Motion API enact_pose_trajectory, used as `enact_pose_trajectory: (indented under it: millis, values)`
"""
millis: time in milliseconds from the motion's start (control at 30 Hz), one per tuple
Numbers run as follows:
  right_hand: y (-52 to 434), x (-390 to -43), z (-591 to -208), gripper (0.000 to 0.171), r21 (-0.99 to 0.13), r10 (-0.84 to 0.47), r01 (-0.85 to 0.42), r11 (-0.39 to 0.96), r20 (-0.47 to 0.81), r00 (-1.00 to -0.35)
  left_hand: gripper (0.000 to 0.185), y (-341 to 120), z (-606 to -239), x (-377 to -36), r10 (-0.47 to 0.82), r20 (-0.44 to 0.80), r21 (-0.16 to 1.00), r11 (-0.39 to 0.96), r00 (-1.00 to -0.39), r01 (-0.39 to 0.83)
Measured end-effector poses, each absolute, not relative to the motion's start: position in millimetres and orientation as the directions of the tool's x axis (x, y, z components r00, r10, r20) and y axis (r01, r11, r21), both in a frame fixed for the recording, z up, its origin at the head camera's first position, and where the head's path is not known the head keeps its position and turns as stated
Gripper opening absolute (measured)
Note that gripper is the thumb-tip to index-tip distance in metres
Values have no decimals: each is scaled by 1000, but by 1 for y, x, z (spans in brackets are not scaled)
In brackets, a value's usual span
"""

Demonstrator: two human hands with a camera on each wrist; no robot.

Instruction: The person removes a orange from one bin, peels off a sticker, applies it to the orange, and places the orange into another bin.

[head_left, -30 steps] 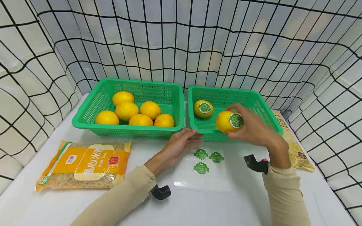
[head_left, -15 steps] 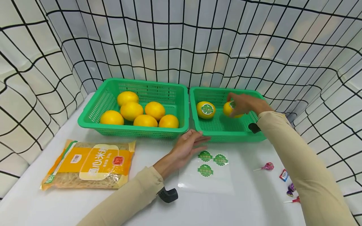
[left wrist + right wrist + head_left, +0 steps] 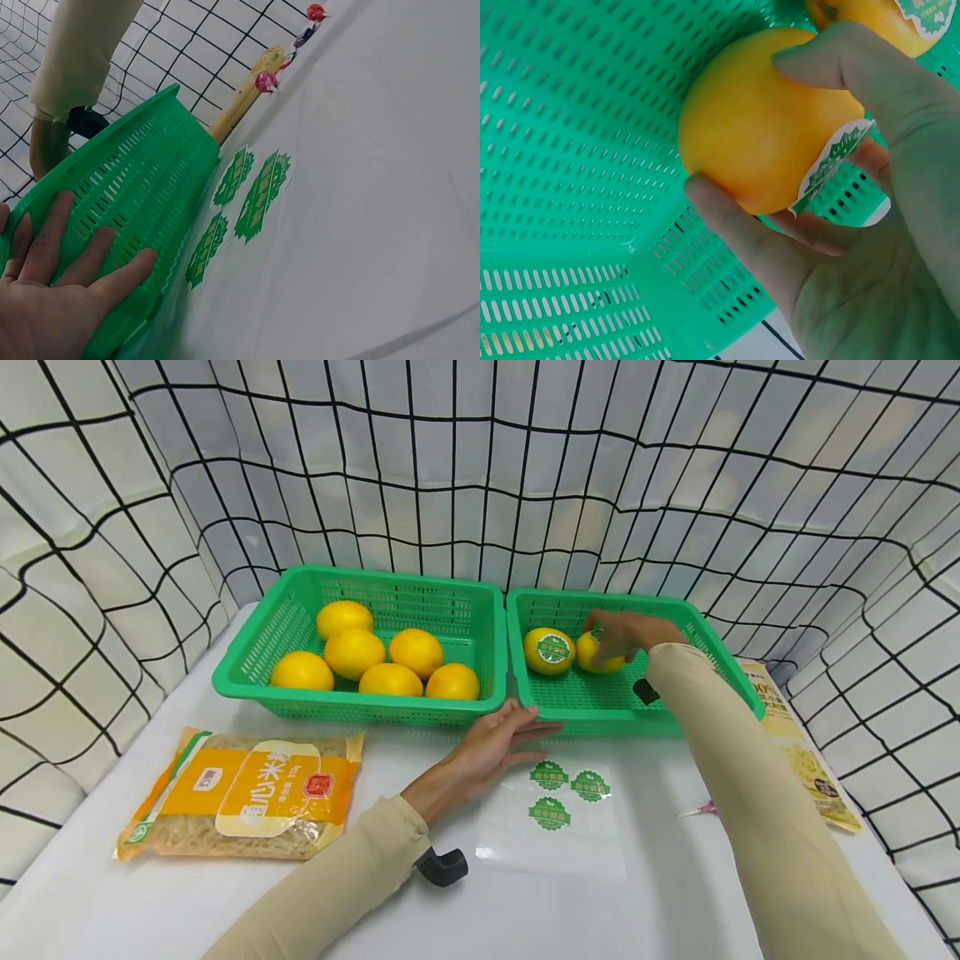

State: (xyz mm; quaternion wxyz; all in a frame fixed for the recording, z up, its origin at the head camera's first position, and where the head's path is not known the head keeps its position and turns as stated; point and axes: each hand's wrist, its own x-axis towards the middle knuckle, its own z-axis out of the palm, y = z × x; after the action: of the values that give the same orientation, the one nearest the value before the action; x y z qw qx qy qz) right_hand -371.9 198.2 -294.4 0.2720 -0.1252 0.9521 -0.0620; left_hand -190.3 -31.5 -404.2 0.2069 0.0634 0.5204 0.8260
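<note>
Inside the right green basket (image 3: 660, 720), my right hand (image 3: 637, 633) holds an orange (image 3: 757, 127) with a green-and-white sticker, thumb on one side and fingers on the other. A second stickered orange (image 3: 549, 651) lies to its left in the same basket. My left hand (image 3: 491, 747) rests against that basket's front left corner, fingers extended along the wall (image 3: 82, 262). Below that hand, a clear sheet (image 3: 551, 852) bearing three green stickers (image 3: 550, 813) lies on the table. In the right wrist view, the held orange's sticker stands partly away from the peel.
The left green basket (image 3: 375, 703) holds several oranges (image 3: 355, 653) without visible stickers. A noodle bag (image 3: 247, 797) lies in front of it. Another yellow package (image 3: 806, 760) is at the right, near a lollipop (image 3: 701, 810) and other candies (image 3: 304, 34). Black netting (image 3: 465, 489) surrounds the table.
My right hand has carried the stickered orange down into the right basket, then leftward beside the other one. The left hand has kept its place at the basket. The head view has shifted slightly.
</note>
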Motion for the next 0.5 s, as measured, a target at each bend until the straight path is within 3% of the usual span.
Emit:
enact_pose_trajectory:
  millis: [233,500]
  values:
    - [203,-381,-299,70,-278,-294,-165,946,-529,-796,19,-38,-403,-195,427,-115,904,-328,-897,-273]
    - [209,-383,-302,75,-278,-295,-167,946,-524,-799,44,-42,-406,-195,434,-110,917,-304,-894,-260]
